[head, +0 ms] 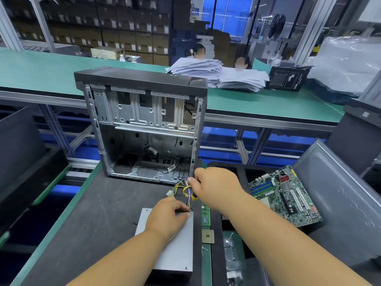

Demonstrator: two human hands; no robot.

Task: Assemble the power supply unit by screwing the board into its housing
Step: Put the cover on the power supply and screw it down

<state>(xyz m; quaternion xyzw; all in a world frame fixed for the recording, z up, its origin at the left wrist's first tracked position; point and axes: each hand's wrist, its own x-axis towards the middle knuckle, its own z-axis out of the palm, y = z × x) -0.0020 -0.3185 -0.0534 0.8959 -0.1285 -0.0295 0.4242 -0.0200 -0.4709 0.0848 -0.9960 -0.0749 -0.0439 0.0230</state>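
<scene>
Atop the boxy grey metal power supply [175, 244], both hands' fingers pinch its thin coloured wires [186, 189]

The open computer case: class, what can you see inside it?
Inside the computer case: bare metal drive bays above, loose cables and a perforated vent below. No board is visible; its dark corners stay unreadable.

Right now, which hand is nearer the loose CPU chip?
Left. The left hand rests on the power supply just left of the CPU chip; the right hand is farther up.
</scene>
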